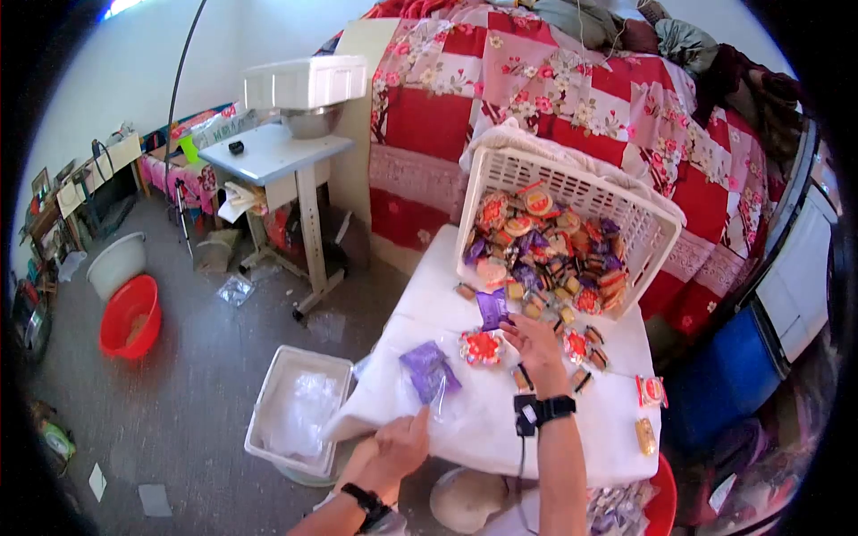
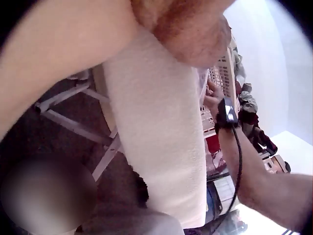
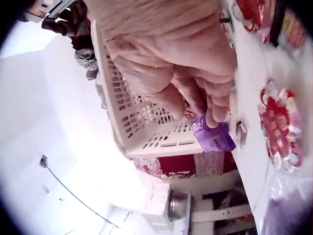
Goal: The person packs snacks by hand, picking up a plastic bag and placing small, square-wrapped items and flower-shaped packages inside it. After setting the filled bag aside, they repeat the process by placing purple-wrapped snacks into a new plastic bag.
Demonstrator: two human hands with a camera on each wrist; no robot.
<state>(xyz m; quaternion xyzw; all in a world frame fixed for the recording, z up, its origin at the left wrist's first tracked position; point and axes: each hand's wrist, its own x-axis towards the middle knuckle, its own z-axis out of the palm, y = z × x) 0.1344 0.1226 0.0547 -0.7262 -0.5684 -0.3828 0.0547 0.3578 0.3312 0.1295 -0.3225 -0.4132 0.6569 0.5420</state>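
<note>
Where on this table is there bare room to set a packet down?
Bare patches: the table corner left of the basket, and the near-right stretch between the right hand and the red packet at the edge. Crowded: the snacks spilling from the basket's mouth, and the clear bag by the left hand.
</note>
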